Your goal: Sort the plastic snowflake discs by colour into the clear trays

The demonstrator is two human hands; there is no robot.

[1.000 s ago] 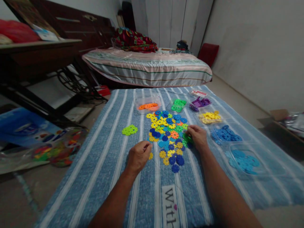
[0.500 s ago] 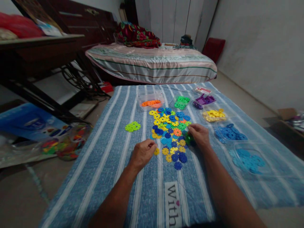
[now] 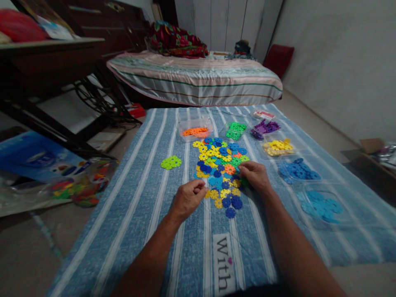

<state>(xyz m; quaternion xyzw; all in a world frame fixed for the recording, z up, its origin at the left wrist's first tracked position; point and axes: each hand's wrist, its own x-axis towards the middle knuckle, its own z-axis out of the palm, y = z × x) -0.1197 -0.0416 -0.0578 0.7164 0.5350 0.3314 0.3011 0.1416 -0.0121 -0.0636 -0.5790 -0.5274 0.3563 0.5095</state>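
A loose pile of flower-shaped plastic discs in yellow, blue, green and orange lies on the striped cloth. My left hand is closed at the pile's left edge, its fingertips beside a yellow disc; whatever it may hold is hidden. At the right side of the pile, my right hand has thumb and finger pinched together near the orange disc. Green shows just under its fingers, but I cannot tell whether they grip a disc. A small lime-green group of discs lies apart to the left.
Clear tubs hold orange discs, green discs, purple discs, yellow discs, dark blue discs and light blue discs. A bed stands beyond the cloth, a sewing-machine table to the left.
My right hand has shifted a little left, in over the pile's right side. My left hand stays closed by the pile's left edge. The view has tilted slightly.
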